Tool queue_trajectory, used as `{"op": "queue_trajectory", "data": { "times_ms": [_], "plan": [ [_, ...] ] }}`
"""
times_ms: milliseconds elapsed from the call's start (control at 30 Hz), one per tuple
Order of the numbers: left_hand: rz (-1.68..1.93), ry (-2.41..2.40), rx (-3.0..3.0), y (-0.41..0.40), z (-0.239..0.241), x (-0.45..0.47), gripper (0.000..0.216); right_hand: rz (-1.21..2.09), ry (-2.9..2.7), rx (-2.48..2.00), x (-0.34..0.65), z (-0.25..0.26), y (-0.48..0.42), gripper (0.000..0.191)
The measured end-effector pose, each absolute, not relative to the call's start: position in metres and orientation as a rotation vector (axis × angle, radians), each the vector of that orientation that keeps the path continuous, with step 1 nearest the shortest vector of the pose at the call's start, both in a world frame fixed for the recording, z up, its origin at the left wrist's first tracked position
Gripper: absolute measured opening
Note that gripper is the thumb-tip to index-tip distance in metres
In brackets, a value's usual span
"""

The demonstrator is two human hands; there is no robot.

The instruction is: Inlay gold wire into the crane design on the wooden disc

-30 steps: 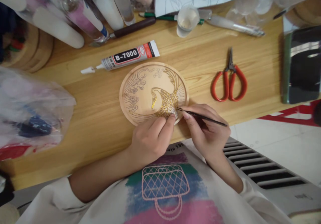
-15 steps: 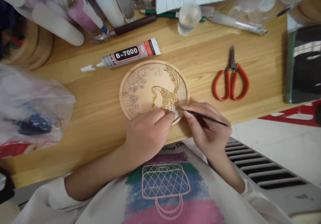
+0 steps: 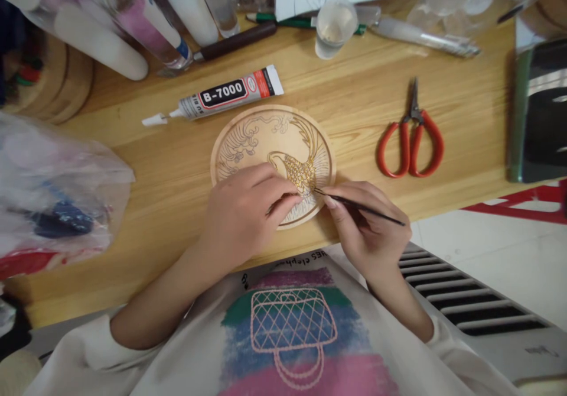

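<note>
A round wooden plate (image 3: 248, 136) with a drawn bird lies flat on the wooden table (image 3: 354, 100). Part of the bird (image 3: 301, 174) is filled with gold wire. My left hand (image 3: 241, 213) rests on the plate's near left part, fingers curled and pressed together over the design; what they pinch is hidden. My right hand (image 3: 365, 230) pinches a thin dark pointed tool (image 3: 358, 207), whose tip touches the gold bird at the plate's right side.
A B-7000 glue tube (image 3: 221, 96) lies behind the plate. Red-handled scissors (image 3: 411, 142) lie to the right. A small clear cup (image 3: 334, 26), pens and bottles (image 3: 146, 23) line the far edge. A plastic bag (image 3: 48, 195) sits at left, a dark case (image 3: 543, 112) at right.
My left hand slid left and further onto the plate, uncovering its near right rim. My right hand and the tool stayed nearly still.
</note>
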State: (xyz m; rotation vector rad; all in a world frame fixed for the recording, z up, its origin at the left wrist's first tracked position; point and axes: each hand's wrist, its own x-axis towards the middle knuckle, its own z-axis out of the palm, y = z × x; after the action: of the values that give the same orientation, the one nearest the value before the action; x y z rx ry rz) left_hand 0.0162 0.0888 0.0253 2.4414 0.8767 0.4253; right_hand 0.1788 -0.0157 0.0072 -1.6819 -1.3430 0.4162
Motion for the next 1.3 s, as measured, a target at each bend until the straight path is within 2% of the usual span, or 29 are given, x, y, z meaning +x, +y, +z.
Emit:
{"op": "queue_trajectory", "data": {
  "times_ms": [333, 567, 1300],
  "plan": [
    [0.392, 0.697, 2.516, 0.112, 0.028, 0.017, 0.018, 0.444, -1.321, -1.662, 0.179, 0.008, -0.015, 0.019],
    [0.399, 0.542, 2.509, 0.123, 0.025, 0.016, 0.016, 0.462, -1.299, -1.659, 0.178, 0.007, -0.016, 0.017],
    [0.395, 0.642, 2.437, 0.113, 0.027, 0.018, 0.019, 0.413, -1.133, -1.708, 0.165, 0.010, -0.023, 0.019]
  ]
}}
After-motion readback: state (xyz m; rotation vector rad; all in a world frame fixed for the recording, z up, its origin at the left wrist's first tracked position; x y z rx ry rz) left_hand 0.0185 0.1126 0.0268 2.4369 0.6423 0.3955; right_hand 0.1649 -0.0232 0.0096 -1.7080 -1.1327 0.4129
